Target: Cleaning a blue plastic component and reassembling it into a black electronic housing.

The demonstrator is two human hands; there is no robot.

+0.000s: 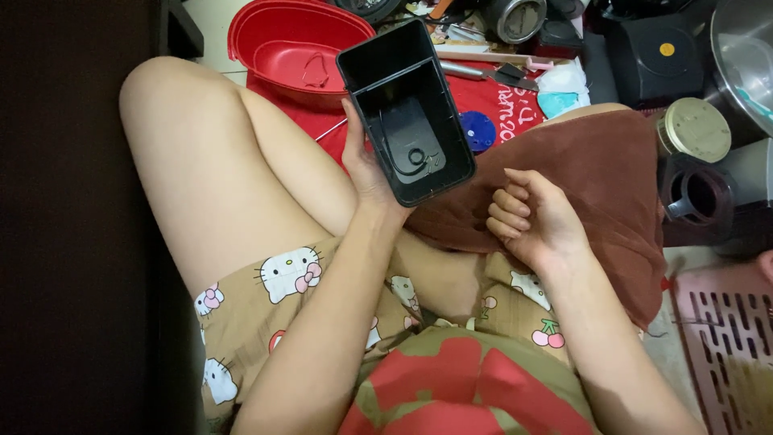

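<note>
Your left hand (366, 165) grips a black rectangular plastic container (407, 109) by its lower left edge, fingers wrapped behind it and thumb along the side wall; the container is held above your lap, tilted so its open top faces the camera; inside it you can see a raised dark moulding with a small round fitting near the bottom; a partition divides off a narrower compartment at the far end. Your right hand (531, 217) is curled closed, bunching a brown cloth (596, 173) that drapes over your right thigh; the fingers are folded in on the fabric, just beside the container's lower right corner but not touching it. The two hands are near each other yet apart. Beyond your knees a red plastic basin (294, 44) sits on the floor, its rim just behind the container's far end; a red printed fabric (499, 109) with a blue disc (477, 130) on it lies beneath; to the right stand a round jar with a beige lid (696, 129) and a dark jug (692, 197); a pink slatted tray (729, 338) lies at the lower right.
</note>
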